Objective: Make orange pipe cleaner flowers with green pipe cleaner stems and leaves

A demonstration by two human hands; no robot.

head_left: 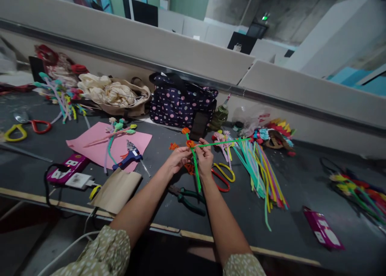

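Observation:
Over the middle of the dark table, my left hand (178,158) pinches a pipe-cleaner flower (189,143) with small orange heads and green stems. The lower part of its green stem (197,176) hangs down between my hands. In the closed fingertips of my right hand (205,160) is a green pipe cleaner (226,142), which crosses the stem and stretches out to the right. My fingers partly hide where the two meet. Below my hands lie green-handled pliers (191,203). Scissors with red and yellow handles (226,174) lie beside my right wrist.
A bundle of coloured pipe cleaners (265,175) lies to the right. Leftward are a blue glue gun (132,156) on pink paper (90,141), brown card (119,189) and a purple power strip (68,169). A dotted bag (175,107) and a green bottle (220,116) stand behind.

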